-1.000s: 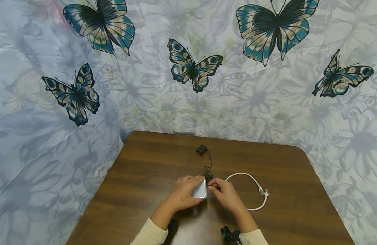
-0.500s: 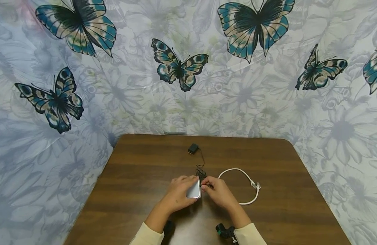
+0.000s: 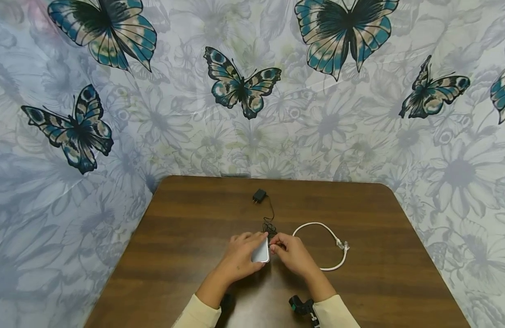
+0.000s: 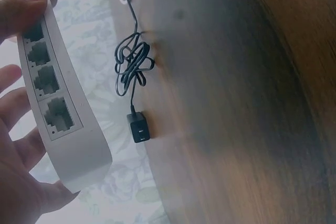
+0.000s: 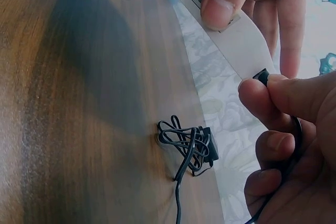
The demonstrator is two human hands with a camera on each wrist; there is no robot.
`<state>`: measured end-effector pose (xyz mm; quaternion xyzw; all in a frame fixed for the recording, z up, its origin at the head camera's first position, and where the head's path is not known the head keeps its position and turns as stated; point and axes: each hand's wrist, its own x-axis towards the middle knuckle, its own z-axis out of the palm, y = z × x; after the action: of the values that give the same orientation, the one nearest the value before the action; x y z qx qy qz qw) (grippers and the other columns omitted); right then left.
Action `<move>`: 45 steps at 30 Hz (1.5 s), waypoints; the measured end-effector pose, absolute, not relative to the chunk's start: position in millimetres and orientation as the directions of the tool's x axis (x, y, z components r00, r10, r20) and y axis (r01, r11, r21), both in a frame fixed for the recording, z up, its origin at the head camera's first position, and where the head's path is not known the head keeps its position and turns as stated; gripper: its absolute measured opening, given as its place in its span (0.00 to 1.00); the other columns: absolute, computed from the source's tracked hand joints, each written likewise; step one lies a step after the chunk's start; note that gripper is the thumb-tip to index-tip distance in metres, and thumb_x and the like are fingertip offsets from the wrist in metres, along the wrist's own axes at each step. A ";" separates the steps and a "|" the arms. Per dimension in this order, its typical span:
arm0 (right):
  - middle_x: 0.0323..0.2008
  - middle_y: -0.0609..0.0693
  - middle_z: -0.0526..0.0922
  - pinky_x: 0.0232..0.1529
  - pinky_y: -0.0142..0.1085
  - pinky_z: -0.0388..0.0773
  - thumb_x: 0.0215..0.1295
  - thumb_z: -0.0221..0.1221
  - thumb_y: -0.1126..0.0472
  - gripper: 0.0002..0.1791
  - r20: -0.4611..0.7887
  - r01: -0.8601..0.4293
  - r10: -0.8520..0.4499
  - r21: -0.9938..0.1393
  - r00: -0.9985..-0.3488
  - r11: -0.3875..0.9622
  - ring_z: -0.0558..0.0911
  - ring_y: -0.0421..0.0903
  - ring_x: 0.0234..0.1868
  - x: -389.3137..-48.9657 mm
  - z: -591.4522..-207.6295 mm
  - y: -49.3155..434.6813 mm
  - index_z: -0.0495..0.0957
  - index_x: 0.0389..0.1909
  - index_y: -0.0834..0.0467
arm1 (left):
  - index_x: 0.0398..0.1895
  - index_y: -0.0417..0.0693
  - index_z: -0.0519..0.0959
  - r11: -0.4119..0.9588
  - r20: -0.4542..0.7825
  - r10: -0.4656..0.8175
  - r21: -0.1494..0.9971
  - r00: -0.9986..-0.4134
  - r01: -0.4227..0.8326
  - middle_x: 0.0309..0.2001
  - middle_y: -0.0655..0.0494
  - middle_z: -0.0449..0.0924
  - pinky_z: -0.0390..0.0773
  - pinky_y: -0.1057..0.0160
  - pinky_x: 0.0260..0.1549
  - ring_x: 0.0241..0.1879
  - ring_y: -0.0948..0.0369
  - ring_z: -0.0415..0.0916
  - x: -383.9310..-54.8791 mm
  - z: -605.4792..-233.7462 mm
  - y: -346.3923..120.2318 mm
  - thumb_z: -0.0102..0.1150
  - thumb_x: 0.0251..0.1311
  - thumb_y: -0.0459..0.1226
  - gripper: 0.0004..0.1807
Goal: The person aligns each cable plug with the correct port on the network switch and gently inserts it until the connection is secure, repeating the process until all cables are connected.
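Note:
My left hand (image 3: 239, 258) grips a small white network switch (image 4: 79, 148) by its edges, thumb over the row of ports. The ports in its side look vacant in the left wrist view, apart from those the thumb hides. Between thumb and forefinger, my right hand (image 3: 296, 258) pinches the black power plug (image 5: 262, 75) right at the end of the switch, where its tip is out of sight. The plug's thin black cord (image 5: 297, 129) runs down through the curled right fingers.
Beyond the hands lies a tangled bundle of black cord (image 4: 131, 64), leading to a black power adapter (image 3: 259, 196) near the back of the wooden table (image 3: 186, 218). A looped white network cable (image 3: 313, 223) with clear connectors (image 3: 343, 246) lies to the right.
The head view has shifted a little, moving the whole scene left in the picture. Both hands keep the same hold on the switch and plug.

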<state>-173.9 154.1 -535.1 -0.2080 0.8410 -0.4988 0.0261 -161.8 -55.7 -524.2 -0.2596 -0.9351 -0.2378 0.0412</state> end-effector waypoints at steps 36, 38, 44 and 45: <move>0.30 0.46 0.85 0.36 0.31 0.79 0.67 0.63 0.63 0.04 0.106 -0.292 -0.406 -0.855 -0.908 0.430 0.81 0.38 0.33 -181.5 -529.1 159.4 0.80 0.34 0.60 | 0.67 0.64 0.74 0.731 0.224 0.483 0.430 -0.847 0.530 0.62 0.64 0.78 0.72 0.49 0.52 0.58 0.56 0.75 -165.9 -518.7 -47.3 0.78 0.45 0.47 0.41; 0.31 0.45 0.85 0.36 0.31 0.78 0.67 0.63 0.63 0.04 0.099 -0.292 -0.411 -0.849 -0.906 0.439 0.82 0.38 0.33 -181.9 -529.5 160.6 0.80 0.35 0.60 | 0.68 0.64 0.74 0.732 0.205 0.476 0.446 -0.855 0.514 0.63 0.64 0.78 0.73 0.49 0.52 0.58 0.56 0.74 -166.0 -520.9 -45.7 0.78 0.45 0.47 0.41; 0.34 0.47 0.86 0.36 0.31 0.78 0.67 0.63 0.63 0.03 0.084 -0.283 -0.417 -0.850 -0.905 0.444 0.82 0.39 0.34 -183.0 -532.0 158.4 0.81 0.37 0.58 | 0.68 0.62 0.74 0.736 0.176 0.462 0.471 -0.869 0.486 0.64 0.59 0.77 0.73 0.46 0.54 0.59 0.55 0.74 -165.2 -524.8 -48.3 0.78 0.47 0.48 0.40; 0.34 0.47 0.86 0.36 0.30 0.78 0.67 0.63 0.63 0.03 0.086 -0.284 -0.412 -0.849 -0.907 0.446 0.82 0.38 0.34 -183.2 -532.7 157.9 0.81 0.37 0.58 | 0.68 0.61 0.74 0.738 0.172 0.461 0.470 -0.870 0.484 0.65 0.58 0.77 0.73 0.45 0.54 0.59 0.54 0.74 -164.9 -525.5 -49.0 0.78 0.47 0.48 0.40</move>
<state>-183.2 157.9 -532.7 -0.2051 0.8478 -0.4845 0.0662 -164.9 -49.0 -525.5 -0.2536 -0.9320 -0.2579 0.0220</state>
